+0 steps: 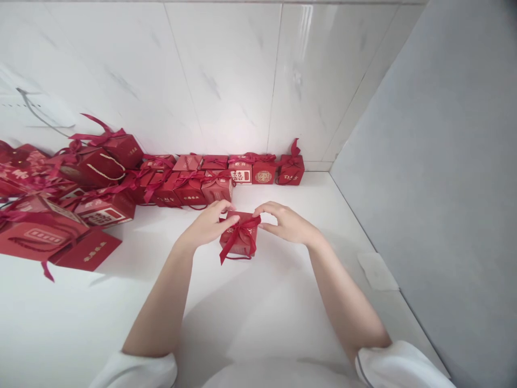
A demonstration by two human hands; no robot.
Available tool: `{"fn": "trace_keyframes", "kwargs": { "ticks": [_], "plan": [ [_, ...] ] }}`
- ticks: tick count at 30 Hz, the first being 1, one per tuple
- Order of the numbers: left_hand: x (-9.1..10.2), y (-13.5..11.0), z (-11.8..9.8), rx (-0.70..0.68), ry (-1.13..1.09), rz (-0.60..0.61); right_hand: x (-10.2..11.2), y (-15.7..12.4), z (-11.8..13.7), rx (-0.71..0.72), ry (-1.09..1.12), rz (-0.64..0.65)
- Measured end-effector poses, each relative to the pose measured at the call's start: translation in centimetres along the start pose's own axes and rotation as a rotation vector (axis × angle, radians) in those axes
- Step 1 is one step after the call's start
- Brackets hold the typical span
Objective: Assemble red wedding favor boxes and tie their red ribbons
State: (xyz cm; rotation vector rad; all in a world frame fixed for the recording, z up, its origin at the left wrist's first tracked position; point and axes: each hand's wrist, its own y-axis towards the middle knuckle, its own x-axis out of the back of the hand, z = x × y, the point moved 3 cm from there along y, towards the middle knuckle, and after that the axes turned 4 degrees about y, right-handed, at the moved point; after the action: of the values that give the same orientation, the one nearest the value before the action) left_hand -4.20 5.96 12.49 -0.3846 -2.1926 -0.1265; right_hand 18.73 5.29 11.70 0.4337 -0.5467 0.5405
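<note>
A small red gift box (239, 241) with a dark red ribbon bow (241, 229) stands on the white table (258, 302) in the middle of the view. My left hand (208, 222) pinches the ribbon at the box's top left. My right hand (286, 221) pinches the ribbon at the top right. One ribbon tail hangs down the box's front left side. Both forearms reach in from the bottom, in white sleeves.
A row of small red ribboned boxes (226, 175) lines the back wall. A heap of larger red boxes and bags (64, 199) fills the left side. A grey wall (444, 188) closes the right; a white patch (377, 271) lies near it.
</note>
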Motion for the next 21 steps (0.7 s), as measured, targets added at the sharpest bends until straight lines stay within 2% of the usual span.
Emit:
{"fn": "trace_keyframes", "kwargs": {
  "ticks": [3,5,13,21],
  "plan": [
    [-0.6,0.1,-0.6,-0.122,-0.006,0.103,-0.5,0.0,-0.3,-0.052,-0.032,0.044],
    [-0.7,0.2,-0.6,-0.16,0.0,0.127,-0.7,0.0,-0.3,-0.11,-0.027,0.067],
    [-1.2,0.4,-0.6,-0.189,-0.036,0.225,-1.2,0.5,0.5,-0.113,0.274,0.086],
    [-2.4,0.2,-1.2,-0.22,-0.096,0.431,-1.7,0.9,-1.9,-0.075,0.235,0.023]
  ]
}}
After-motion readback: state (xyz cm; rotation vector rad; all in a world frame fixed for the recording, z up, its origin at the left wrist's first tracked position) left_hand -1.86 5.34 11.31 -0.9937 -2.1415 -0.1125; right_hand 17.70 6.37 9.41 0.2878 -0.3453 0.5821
